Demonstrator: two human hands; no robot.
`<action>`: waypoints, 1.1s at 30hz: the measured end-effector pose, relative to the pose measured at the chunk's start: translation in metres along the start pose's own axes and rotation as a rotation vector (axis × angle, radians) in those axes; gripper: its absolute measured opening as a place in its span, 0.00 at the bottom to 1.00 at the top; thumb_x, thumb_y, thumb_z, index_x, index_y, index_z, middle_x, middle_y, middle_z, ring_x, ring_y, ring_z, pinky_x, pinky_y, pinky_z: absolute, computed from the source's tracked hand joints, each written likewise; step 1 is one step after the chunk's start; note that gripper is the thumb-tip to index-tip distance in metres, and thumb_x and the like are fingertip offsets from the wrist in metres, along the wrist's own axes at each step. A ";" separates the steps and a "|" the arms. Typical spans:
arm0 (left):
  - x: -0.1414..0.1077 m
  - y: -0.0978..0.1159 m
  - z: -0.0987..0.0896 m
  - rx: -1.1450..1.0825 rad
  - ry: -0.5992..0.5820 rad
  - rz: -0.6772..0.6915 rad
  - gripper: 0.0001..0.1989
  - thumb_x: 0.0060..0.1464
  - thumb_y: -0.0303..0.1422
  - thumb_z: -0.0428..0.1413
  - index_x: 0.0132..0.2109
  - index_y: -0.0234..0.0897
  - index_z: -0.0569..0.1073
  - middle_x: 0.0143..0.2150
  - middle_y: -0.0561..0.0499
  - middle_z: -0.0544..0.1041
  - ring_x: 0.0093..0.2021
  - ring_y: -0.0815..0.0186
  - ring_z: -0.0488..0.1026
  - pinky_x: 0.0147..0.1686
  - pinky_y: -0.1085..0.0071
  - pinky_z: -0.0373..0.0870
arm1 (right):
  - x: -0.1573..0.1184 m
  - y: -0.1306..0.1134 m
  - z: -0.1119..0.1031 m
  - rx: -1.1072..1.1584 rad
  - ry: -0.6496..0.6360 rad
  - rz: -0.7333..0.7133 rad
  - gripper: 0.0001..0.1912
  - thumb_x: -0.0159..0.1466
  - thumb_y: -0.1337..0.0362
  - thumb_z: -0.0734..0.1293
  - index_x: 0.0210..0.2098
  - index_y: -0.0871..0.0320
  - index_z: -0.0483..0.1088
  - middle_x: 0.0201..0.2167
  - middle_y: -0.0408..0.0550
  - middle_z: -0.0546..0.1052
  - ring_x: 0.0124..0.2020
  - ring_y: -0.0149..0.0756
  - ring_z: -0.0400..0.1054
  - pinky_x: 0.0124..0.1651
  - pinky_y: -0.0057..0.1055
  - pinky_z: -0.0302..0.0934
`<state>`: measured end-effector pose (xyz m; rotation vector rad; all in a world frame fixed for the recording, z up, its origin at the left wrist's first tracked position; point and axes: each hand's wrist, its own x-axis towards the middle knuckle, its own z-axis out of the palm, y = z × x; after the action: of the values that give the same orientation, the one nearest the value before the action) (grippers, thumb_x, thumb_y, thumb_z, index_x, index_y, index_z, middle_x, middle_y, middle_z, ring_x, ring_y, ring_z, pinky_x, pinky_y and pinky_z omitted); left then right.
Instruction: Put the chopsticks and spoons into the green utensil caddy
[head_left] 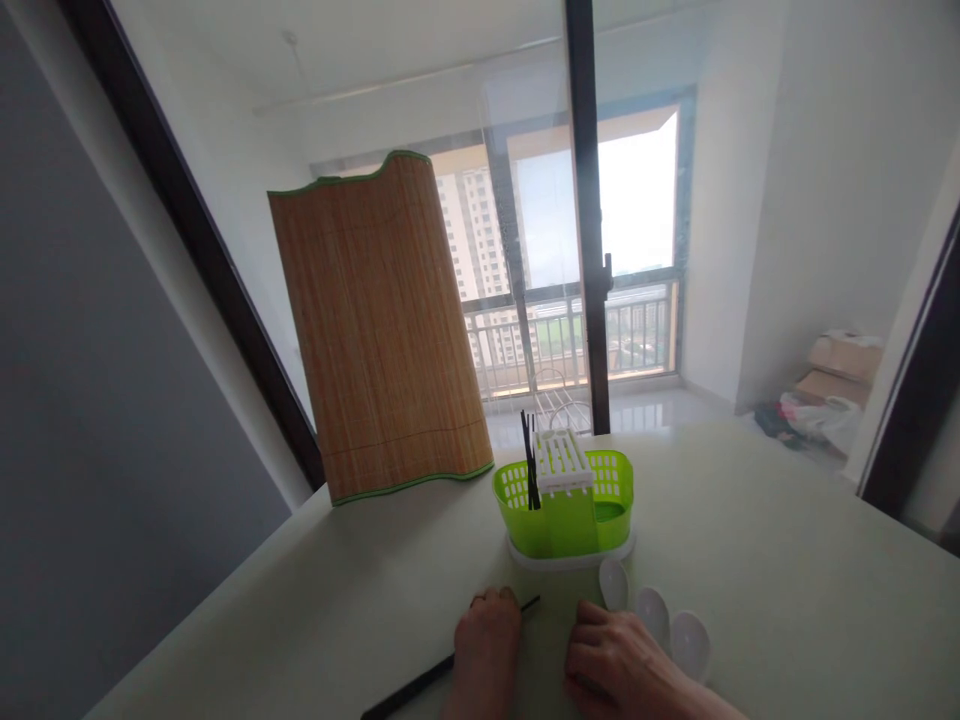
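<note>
My left hand rests on the white tabletop, its fingers curled over black chopsticks that slant out on both sides of it. To its right, my right hand lies closed on the table, and whatever may be under its fingers is hidden. Beside that hand are three white spoons, bowls toward the far side; their handles are partly covered by the hand and wrist. Just beyond both hands stands a green utensil basket with a white slatted rack on top. A few black chopsticks stand upright in its left compartment.
A bamboo mat with green edging stands upright at the back left of the table. Behind are glass doors with a dark frame. Beyond the glass, cardboard boxes and bags lie on the floor at right.
</note>
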<state>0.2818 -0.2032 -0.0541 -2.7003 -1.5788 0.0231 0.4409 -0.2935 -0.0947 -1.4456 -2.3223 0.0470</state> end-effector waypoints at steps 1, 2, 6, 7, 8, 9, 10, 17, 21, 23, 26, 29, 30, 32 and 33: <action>0.000 -0.002 0.000 0.005 -0.005 0.010 0.25 0.55 0.15 0.37 0.45 0.28 0.77 0.42 0.36 0.79 0.45 0.53 0.77 0.39 0.64 0.71 | 0.000 0.001 0.001 -0.009 0.002 0.002 0.05 0.60 0.66 0.63 0.28 0.55 0.70 0.29 0.46 0.77 0.37 0.38 0.68 0.37 0.30 0.58; 0.000 -0.004 -0.001 0.004 -0.008 0.011 0.24 0.55 0.15 0.38 0.44 0.29 0.78 0.42 0.37 0.79 0.44 0.54 0.77 0.40 0.64 0.71 | 0.001 0.002 0.003 -0.018 0.005 0.002 0.05 0.60 0.66 0.64 0.28 0.55 0.69 0.29 0.45 0.77 0.36 0.38 0.68 0.36 0.30 0.58; -0.006 -0.015 -0.024 -0.146 0.122 0.031 0.17 0.59 0.23 0.44 0.39 0.35 0.78 0.39 0.43 0.80 0.40 0.59 0.77 0.39 0.68 0.70 | 0.002 0.005 0.007 -0.056 0.029 0.013 0.05 0.59 0.66 0.65 0.27 0.55 0.69 0.28 0.44 0.77 0.34 0.37 0.68 0.35 0.30 0.56; -0.008 -0.018 -0.033 -0.232 0.209 0.062 0.14 0.61 0.27 0.46 0.39 0.37 0.78 0.39 0.45 0.80 0.40 0.60 0.77 0.38 0.69 0.71 | 0.002 0.006 0.007 -0.058 0.036 0.018 0.04 0.58 0.66 0.65 0.27 0.55 0.69 0.28 0.43 0.77 0.34 0.37 0.68 0.34 0.30 0.56; -0.012 -0.022 -0.044 -0.336 0.304 0.099 0.13 0.61 0.31 0.48 0.39 0.38 0.78 0.38 0.46 0.80 0.38 0.61 0.77 0.37 0.70 0.71 | 0.001 0.006 0.006 -0.052 0.047 0.022 0.03 0.58 0.67 0.65 0.27 0.55 0.69 0.28 0.43 0.78 0.34 0.37 0.68 0.33 0.30 0.55; -0.015 -0.024 -0.055 -0.451 0.403 0.138 0.13 0.61 0.36 0.49 0.40 0.39 0.78 0.37 0.48 0.80 0.36 0.63 0.77 0.36 0.71 0.71 | 0.001 0.006 0.005 -0.039 0.060 0.026 0.01 0.57 0.67 0.66 0.29 0.54 0.70 0.29 0.43 0.78 0.34 0.37 0.68 0.33 0.30 0.54; -0.018 -0.026 -0.066 -0.566 0.490 0.166 0.13 0.61 0.39 0.50 0.40 0.40 0.78 0.35 0.49 0.80 0.33 0.64 0.77 0.33 0.73 0.72 | 0.000 0.005 0.004 -0.018 0.075 0.031 0.04 0.56 0.66 0.66 0.33 0.54 0.71 0.29 0.43 0.78 0.34 0.38 0.68 0.32 0.30 0.54; -0.036 -0.005 -0.079 -1.014 0.641 0.252 0.08 0.55 0.40 0.59 0.35 0.42 0.79 0.27 0.56 0.78 0.21 0.72 0.71 0.22 0.80 0.69 | 0.002 -0.001 -0.001 0.165 0.144 0.124 0.32 0.55 0.49 0.72 0.54 0.55 0.64 0.30 0.43 0.78 0.32 0.40 0.72 0.31 0.29 0.55; -0.039 0.011 -0.062 -1.151 0.567 0.346 0.05 0.54 0.36 0.60 0.36 0.43 0.79 0.28 0.56 0.79 0.21 0.74 0.70 0.23 0.81 0.70 | 0.005 -0.002 0.008 0.098 0.067 0.183 0.17 0.54 0.55 0.72 0.41 0.54 0.69 0.27 0.41 0.78 0.26 0.36 0.71 0.25 0.27 0.50; -0.038 0.014 -0.058 -1.169 0.532 0.389 0.04 0.53 0.35 0.60 0.36 0.43 0.79 0.29 0.56 0.79 0.22 0.74 0.70 0.23 0.81 0.71 | 0.005 -0.001 0.012 0.021 0.037 0.208 0.07 0.55 0.62 0.70 0.33 0.55 0.70 0.27 0.42 0.78 0.24 0.34 0.71 0.24 0.28 0.47; -0.036 0.015 -0.058 -1.166 0.503 0.421 0.04 0.53 0.33 0.59 0.35 0.42 0.79 0.30 0.55 0.79 0.25 0.72 0.73 0.26 0.81 0.71 | 0.005 0.001 0.016 -0.016 0.034 0.206 0.01 0.57 0.67 0.66 0.30 0.56 0.70 0.29 0.43 0.78 0.26 0.34 0.73 0.24 0.27 0.47; -0.033 0.012 -0.061 -1.114 0.448 0.488 0.04 0.54 0.32 0.58 0.35 0.41 0.79 0.31 0.53 0.79 0.28 0.71 0.75 0.26 0.81 0.72 | 0.007 0.006 0.018 -0.002 0.025 0.205 0.02 0.57 0.67 0.67 0.32 0.57 0.70 0.30 0.44 0.79 0.28 0.35 0.74 0.25 0.26 0.50; -0.032 0.010 -0.065 -1.088 0.446 0.502 0.04 0.54 0.32 0.58 0.35 0.41 0.79 0.31 0.53 0.79 0.28 0.71 0.75 0.27 0.80 0.72 | 0.007 0.007 0.019 -0.001 0.017 0.212 0.03 0.57 0.66 0.68 0.32 0.56 0.70 0.30 0.44 0.79 0.28 0.35 0.74 0.25 0.25 0.51; -0.029 0.001 -0.077 -1.054 0.494 0.486 0.05 0.54 0.33 0.59 0.35 0.41 0.80 0.32 0.53 0.79 0.27 0.70 0.75 0.27 0.79 0.74 | 0.007 0.010 0.019 0.012 0.008 0.222 0.04 0.56 0.64 0.69 0.32 0.55 0.71 0.30 0.43 0.79 0.29 0.36 0.75 0.26 0.25 0.52; -0.027 -0.004 -0.087 -1.057 0.546 0.454 0.05 0.53 0.34 0.60 0.35 0.41 0.80 0.32 0.53 0.80 0.26 0.70 0.75 0.26 0.79 0.74 | 0.007 0.012 0.018 0.028 0.011 0.218 0.06 0.56 0.63 0.70 0.33 0.54 0.72 0.31 0.42 0.80 0.30 0.36 0.75 0.27 0.24 0.54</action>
<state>0.2668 -0.2246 0.0327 -3.1525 -0.8779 -1.8052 0.4416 -0.2783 -0.1120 -1.6746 -2.1365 0.1313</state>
